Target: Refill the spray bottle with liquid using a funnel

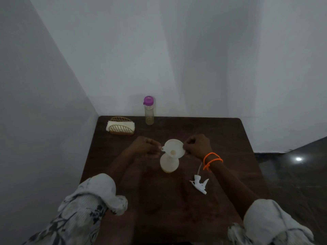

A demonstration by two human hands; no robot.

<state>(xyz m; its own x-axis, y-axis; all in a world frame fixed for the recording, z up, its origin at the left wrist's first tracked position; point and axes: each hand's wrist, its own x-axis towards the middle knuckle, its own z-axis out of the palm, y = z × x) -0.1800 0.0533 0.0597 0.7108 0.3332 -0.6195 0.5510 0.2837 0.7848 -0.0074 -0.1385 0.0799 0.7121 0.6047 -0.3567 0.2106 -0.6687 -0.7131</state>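
Napkins (120, 125) stood in a gold wire holder (121, 130) at the far left corner of the dark wooden table (221, 138), well to the left of and beyond the funnel (174, 147). Just right of the holder, still left of and beyond the funnel, stood a clear bottle with a purple cap (149, 110), a little yellowish liquid in its base. The left hand (146, 146) lay directly left of the funnel, its fingers curled and pinching the small tab on the funnel's rim. The white funnel sat upright with its spout in the neck of the translucent spray bottle (169, 163), which stood on the table directly beneath it, near the table's middle. The right hand (198, 145), orange cords (212, 160) around its wrist, lay directly right of the funnel, fingers curled and pinching the rim's opposite edge. The white trigger sprayer head (199, 184), dip tube attached, lay on the table to the right of and nearer than the funnel, apart from the spray bottle.
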